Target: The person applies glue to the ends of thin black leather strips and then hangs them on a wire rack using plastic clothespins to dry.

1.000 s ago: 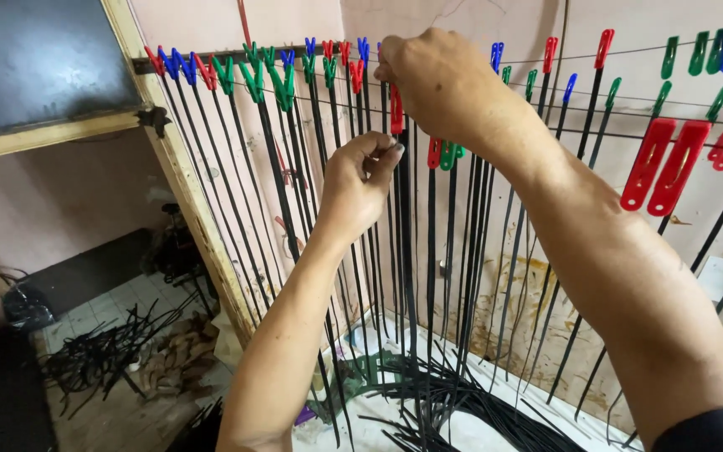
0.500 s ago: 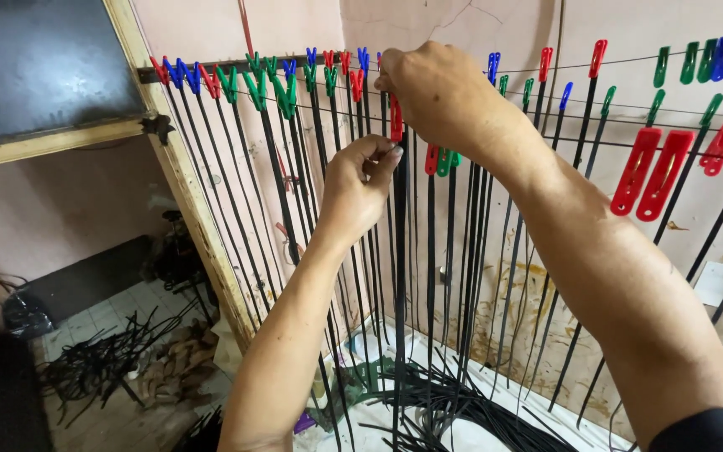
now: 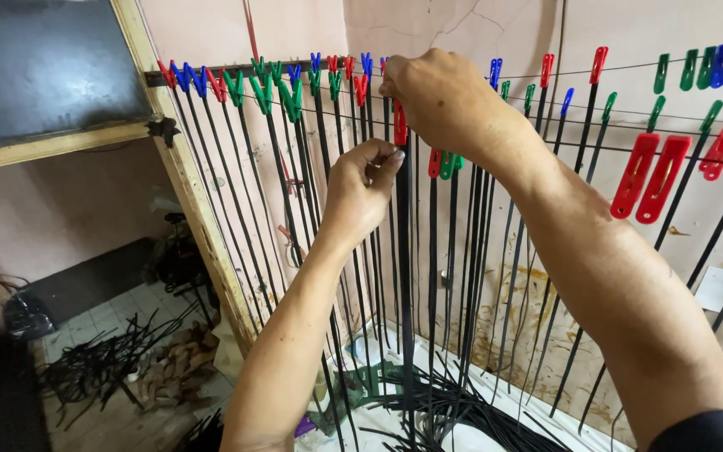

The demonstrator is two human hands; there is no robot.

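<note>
Left hand [image 3: 360,188] pinches a black strip [image 3: 403,276] near its top, fingers closed on it. Right hand [image 3: 441,100] is clenched w/ fingers grasping a red peg [image 3: 399,130] on the line; fingertips hidden behind knuckles. Strip hangs straight down; lower end lost in floor pile [image 3: 453,410]. Right elbow cut off.

A dark board [image 3: 39,63] in a wooden frame [image 3: 186,180] fills the upper left of the frame. Below it, loose black strips [image 3: 98,368] lie piled on the tiled floor [image 3: 106,318]. At right, 2 large red pegs [image 3: 653,177] hang before the stained pink wall [image 3: 462,25].
</note>
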